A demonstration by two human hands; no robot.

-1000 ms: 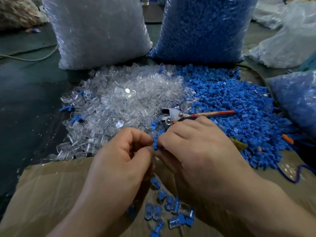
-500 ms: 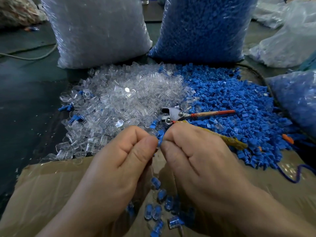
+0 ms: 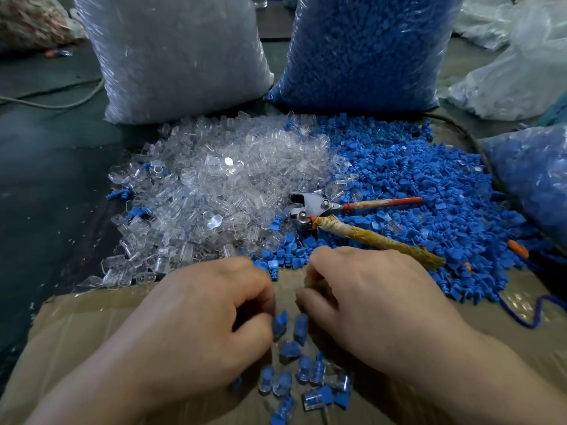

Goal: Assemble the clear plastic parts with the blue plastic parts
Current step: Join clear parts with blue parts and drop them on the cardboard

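Both hands hang low over a sheet of brown cardboard, backs up and fingers curled under. The left hand and right hand are set apart, with a narrow gap between their knuckles. Whether either one grips anything cannot be told, since the fingertips are hidden beneath the palms.

In that gap, just beside the left hand's curled fingers, sits a single blue part, and a capped piece lies next to it, near the right hand. Just nearer the person, a small cluster of assembled pieces, clear shells with blue inserts, lies scattered on the cardboard between the wrists.

Beyond the knuckles, the heap of clear plastic parts spreads ahead of the left hand, and the heap of blue plastic parts ahead of the right; the two heaps meet in the middle. A pair of pliers rests where they meet, with one red handle and one handle wrapped in yellowish cloth reaching toward the right hand.

Behind the heaps stand a bag of clear parts and a bag of blue parts, side by side on the dark surface.
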